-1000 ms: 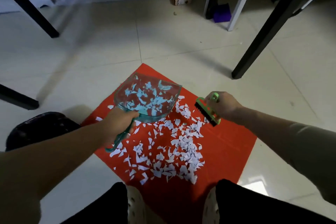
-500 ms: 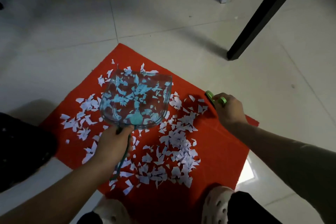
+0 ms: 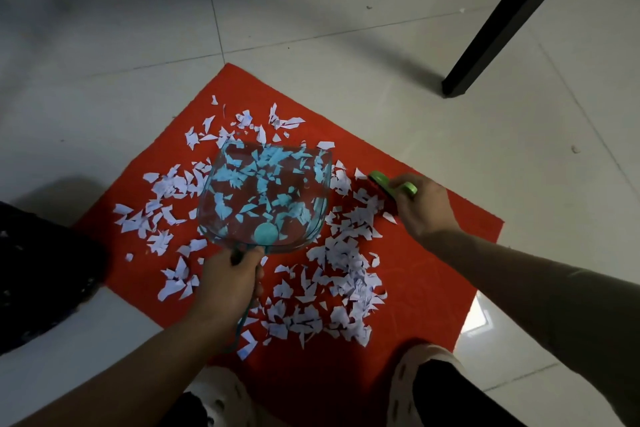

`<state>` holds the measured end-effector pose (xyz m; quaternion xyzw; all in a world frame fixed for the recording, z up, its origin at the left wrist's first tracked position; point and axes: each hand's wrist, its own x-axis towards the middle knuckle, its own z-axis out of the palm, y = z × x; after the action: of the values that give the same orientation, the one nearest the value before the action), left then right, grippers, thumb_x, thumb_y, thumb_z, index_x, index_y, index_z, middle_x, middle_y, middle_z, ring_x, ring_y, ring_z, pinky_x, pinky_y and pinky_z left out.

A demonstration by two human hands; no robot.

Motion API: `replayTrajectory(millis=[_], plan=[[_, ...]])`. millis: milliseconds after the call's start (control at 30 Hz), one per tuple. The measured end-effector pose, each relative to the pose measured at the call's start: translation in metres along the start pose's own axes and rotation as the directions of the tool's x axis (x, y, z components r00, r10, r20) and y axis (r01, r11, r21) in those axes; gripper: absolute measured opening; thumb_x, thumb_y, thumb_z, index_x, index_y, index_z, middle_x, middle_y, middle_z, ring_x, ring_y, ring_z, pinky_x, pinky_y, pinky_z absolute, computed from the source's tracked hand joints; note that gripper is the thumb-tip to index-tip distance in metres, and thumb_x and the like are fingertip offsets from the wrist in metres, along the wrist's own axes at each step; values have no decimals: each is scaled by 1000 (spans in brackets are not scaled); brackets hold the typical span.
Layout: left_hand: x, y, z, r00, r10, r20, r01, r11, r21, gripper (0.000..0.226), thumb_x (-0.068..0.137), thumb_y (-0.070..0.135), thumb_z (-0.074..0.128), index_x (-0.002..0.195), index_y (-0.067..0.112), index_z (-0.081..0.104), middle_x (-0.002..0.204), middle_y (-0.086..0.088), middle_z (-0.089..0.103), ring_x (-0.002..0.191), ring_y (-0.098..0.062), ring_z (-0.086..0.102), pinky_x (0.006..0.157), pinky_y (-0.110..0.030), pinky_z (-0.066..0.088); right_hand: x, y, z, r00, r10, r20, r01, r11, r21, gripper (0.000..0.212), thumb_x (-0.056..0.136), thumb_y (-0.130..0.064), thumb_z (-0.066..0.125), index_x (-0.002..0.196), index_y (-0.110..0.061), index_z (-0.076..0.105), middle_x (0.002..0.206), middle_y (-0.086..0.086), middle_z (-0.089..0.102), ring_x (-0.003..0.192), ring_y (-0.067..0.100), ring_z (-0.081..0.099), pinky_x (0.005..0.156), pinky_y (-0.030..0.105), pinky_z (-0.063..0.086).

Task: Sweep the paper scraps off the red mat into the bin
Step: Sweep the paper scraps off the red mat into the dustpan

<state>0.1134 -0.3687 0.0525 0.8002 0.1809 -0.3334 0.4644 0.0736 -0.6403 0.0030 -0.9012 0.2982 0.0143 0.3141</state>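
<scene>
On pale floor tiles [image 3: 104, 45], red mat [image 3: 433, 270], black table leg [image 3: 502, 21]

A plain indoor room is indicated by a pale tiled floor [image 3: 311, 28] and a black furniture leg [image 3: 519, 14] seen beyond the right hand [image 3: 420, 208].

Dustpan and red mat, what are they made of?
The dustpan looks like glossy, teal-tinted clear plastic: the paper scraps show through it. The red mat seems matte felt or thin carpet, dull and unshiny; hard to tell.
</scene>
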Motion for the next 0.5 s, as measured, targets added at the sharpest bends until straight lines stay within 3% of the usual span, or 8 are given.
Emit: replayTrajectory(millis=[200, 367, 500], plan=[[-3, -3, 1, 999, -29, -17, 29, 999, -45, 29, 100, 25, 49, 83, 3, 57, 71, -10, 54, 57, -16, 49, 53, -26, 39, 3, 9, 3, 998, 57, 39, -55, 997, -56, 25, 98, -16, 49, 118, -17, 61, 116, 11, 58, 86, 24, 58, 68, 35, 53], [-1, -4, 2, 999, -32, -21, 31, 997, -65, 28, 100, 24, 50, 83, 2, 57, 69, -9, 53, 56, -16, 48, 53, -27, 38, -16, -7, 15, 988, -74, 135, 72, 997, 20, 20, 97, -20, 50, 107, -18, 66, 107, 8, 63, 88, 23, 61, 77, 42, 56], [-2, -5, 2, 998, -47, -33, 44, 995, -94, 26, 100, 23, 50, 84, 3, 56, 70, -9, 52, 58, -17, 46, 53, -27, 37, -13, -8, 10, 998, -63, 28, 61, 996, 71, 21, 97, -14, 48, 109, -16, 65, 111, 8, 60, 88, 21, 58, 79, 36, 55]])
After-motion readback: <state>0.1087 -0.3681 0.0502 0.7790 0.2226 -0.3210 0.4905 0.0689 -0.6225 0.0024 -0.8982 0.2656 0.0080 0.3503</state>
